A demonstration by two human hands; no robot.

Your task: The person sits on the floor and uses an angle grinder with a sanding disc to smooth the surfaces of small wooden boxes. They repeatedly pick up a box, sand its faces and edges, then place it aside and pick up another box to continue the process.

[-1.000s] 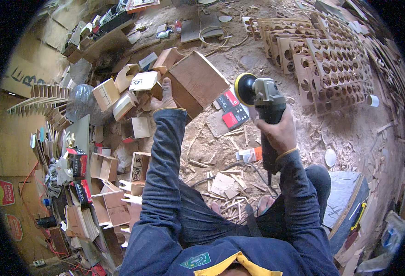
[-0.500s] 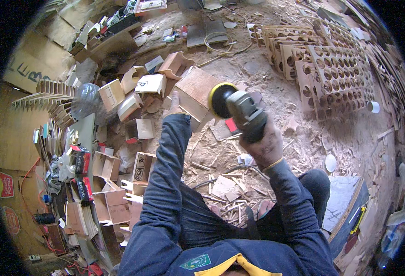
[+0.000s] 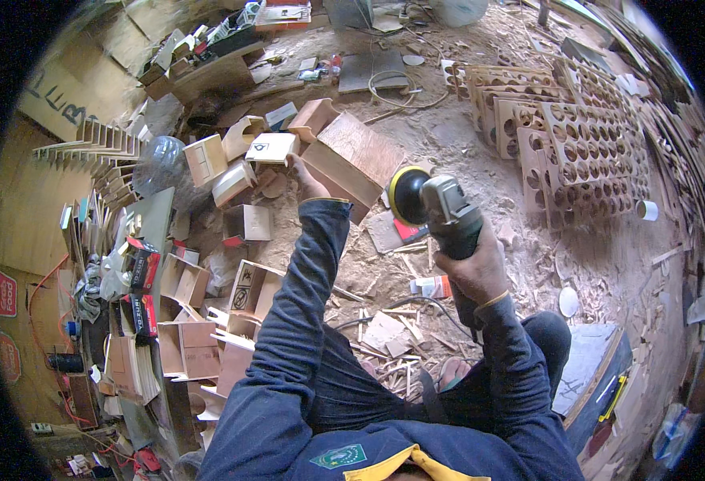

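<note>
My right hand (image 3: pixel 474 268) grips a grey angle grinder (image 3: pixel 440 208) whose yellow-rimmed black sanding disc (image 3: pixel 404 194) faces left, close to the edge of an open plywood box (image 3: pixel 356 152). My left hand (image 3: pixel 304 178) reaches forward and holds that plywood box at its near left corner. The box lies tilted on the sawdust-covered floor. Both arms are in dark blue sleeves, and my legs are folded beneath me.
Several small plywood boxes (image 3: pixel 244 220) and panels are heaped to the left. Stacked wooden boards with round holes (image 3: pixel 585 144) lie at the right. Wood scraps (image 3: pixel 384 333), a coiled cable (image 3: pixel 392 88) and a white cup (image 3: pixel 647 210) litter the floor.
My right hand has swung the grinder leftward and toward the plywood box. My left hand has stayed on the box.
</note>
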